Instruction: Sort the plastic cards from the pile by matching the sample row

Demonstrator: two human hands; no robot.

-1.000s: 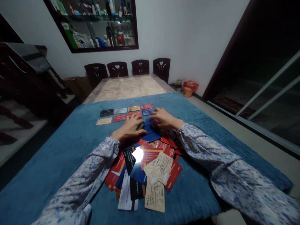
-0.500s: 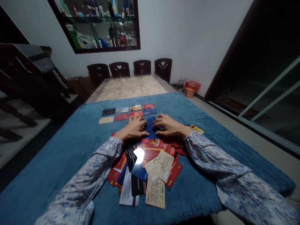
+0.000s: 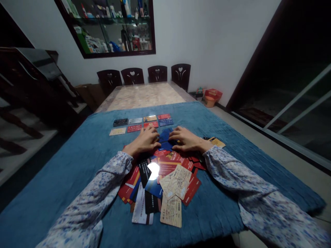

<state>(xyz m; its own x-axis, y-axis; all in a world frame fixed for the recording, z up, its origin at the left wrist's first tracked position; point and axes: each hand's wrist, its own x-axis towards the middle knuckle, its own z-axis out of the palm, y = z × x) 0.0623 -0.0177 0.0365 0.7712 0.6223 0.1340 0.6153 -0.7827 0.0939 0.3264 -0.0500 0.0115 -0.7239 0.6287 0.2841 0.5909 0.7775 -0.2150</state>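
Several blue cards (image 3: 164, 138) lie between my two hands, at the far edge of a loose pile of cards. My left hand (image 3: 144, 140) has its curled fingers at their left side, the thumb reaching toward the lower one. From the other side, my right hand (image 3: 187, 139) grips them with bent fingers; its fingertips partly cover the cards. Nearer to me spreads the mixed pile, with red cards (image 3: 191, 189), black cards (image 3: 152, 202), a white card (image 3: 142, 205) and beige cards (image 3: 171, 210) overlapping. A bright glare hides part of it.
Beyond my hands sit small sorted stacks: a black card (image 3: 120, 122), a silver card (image 3: 135, 121), an orange card (image 3: 150, 118) and a blue-and-white card (image 3: 166, 122). A blue cloth (image 3: 85, 155) covers the near table. Several dark chairs (image 3: 132, 75) stand at the far end.
My left hand has shifted slightly left and toward me, its fingers drawing back from the blue cards. The blue cards sit differently between the hands. My right hand has barely moved.
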